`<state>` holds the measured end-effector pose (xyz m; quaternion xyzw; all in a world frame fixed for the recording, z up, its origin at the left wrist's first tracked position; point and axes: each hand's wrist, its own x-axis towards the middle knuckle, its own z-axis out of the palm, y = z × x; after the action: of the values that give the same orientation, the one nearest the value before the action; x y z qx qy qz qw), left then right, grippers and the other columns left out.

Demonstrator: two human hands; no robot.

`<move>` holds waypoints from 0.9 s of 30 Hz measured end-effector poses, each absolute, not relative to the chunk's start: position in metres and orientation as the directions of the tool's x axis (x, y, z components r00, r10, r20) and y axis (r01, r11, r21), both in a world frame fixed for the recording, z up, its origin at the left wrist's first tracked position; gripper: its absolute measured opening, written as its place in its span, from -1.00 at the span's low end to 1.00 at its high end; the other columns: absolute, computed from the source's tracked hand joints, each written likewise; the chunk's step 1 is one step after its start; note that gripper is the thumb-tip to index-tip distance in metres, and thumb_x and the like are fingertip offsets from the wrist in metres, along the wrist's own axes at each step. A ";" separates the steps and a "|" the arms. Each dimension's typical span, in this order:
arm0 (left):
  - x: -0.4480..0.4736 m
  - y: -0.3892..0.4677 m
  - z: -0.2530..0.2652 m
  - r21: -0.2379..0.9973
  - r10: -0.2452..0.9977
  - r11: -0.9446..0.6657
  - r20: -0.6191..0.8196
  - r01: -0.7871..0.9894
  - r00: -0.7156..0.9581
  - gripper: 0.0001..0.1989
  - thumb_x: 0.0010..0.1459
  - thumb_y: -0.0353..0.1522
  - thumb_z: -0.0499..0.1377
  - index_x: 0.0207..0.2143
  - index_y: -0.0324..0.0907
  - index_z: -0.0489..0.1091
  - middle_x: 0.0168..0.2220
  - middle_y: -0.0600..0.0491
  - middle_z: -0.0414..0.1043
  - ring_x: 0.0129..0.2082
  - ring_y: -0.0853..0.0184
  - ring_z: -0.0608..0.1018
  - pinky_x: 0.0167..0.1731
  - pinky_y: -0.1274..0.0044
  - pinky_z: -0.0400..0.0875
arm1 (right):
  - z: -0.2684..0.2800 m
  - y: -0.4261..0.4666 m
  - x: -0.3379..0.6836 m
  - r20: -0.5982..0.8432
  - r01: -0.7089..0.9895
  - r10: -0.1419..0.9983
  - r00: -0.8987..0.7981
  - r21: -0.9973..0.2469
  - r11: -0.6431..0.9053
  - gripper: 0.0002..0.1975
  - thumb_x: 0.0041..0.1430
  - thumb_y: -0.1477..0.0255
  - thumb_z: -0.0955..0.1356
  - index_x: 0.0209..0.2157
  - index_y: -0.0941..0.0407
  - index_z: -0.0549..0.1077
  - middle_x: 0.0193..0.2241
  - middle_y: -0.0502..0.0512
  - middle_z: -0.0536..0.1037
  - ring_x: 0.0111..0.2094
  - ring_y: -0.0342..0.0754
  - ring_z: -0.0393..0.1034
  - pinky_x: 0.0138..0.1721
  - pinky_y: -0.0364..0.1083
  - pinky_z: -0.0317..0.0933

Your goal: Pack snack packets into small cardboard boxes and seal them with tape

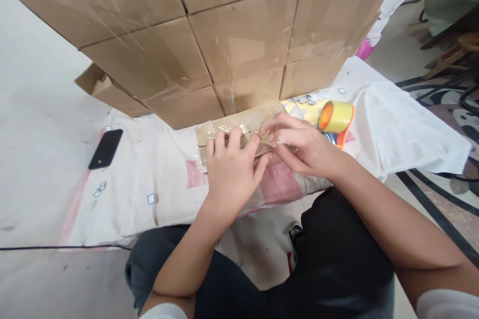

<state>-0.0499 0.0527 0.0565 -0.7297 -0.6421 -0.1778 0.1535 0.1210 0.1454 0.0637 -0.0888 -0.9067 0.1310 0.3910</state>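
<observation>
We see both hands meeting on a small flat brown cardboard box wrapped in clear tape (239,129), which lies on a white cloth with pink patches (164,194) spread over the floor, just in front of a tall stack of large brown cardboard cartons (232,35). Our left hand (230,172) lies palm-down on the box's near edge, its fingers (235,139) curled loosely over the taped top and pressing on it. Our right hand (299,144) comes in from the right, its fingers (275,127) nearly closed in a pinch on the clear tape at the box's top edge, touching the left fingertips. Just beside the right hand, to its right, a roll of clear tape in a yellow and orange dispenser (336,117) rests on the cloth. Well apart to the left, a black phone (106,148) lies at the cloth's edge.
</observation>
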 end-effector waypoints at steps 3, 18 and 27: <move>-0.049 0.053 0.057 0.010 0.886 -0.117 0.452 0.993 0.100 -0.65 0.31 -0.09 0.12 -0.01 -0.08 0.48 -0.10 -0.11 0.42 -0.10 0.00 0.39 -0.17 0.26 0.25 | 0.063 0.149 0.121 0.704 0.033 0.296 -0.645 -0.362 0.932 -0.94 0.42 0.42 0.25 -0.16 0.05 0.35 -0.15 0.16 0.50 -0.18 -0.01 0.46 -0.19 0.01 0.43; -0.055 0.048 0.073 0.037 0.935 -0.213 0.299 0.976 0.193 -0.72 0.33 -0.16 0.15 0.01 -0.03 0.49 -0.06 -0.02 0.45 -0.04 0.04 0.42 -0.12 0.23 0.29 | 0.063 0.156 0.102 0.710 0.001 0.590 -0.385 -0.638 0.770 -0.79 0.43 0.18 0.27 -0.18 0.02 0.38 -0.29 0.04 0.44 -0.30 -0.05 0.39 -0.18 0.01 0.41; -0.068 0.044 0.076 0.140 0.943 -0.278 0.227 0.950 0.242 -0.69 0.34 -0.30 0.17 0.12 -0.01 0.43 0.04 0.03 0.46 0.06 0.12 0.46 -0.04 0.27 0.28 | 0.074 0.147 0.088 0.780 0.051 0.508 -0.365 -0.528 0.848 -0.83 0.42 0.30 0.26 -0.24 0.07 0.40 -0.31 0.05 0.48 -0.31 -0.07 0.37 -0.22 -0.05 0.32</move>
<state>-0.0676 0.0438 0.0757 -0.7880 -0.6008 -0.1336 0.0133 0.0878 0.1466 0.0738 -0.1752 -0.7982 0.2133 0.5354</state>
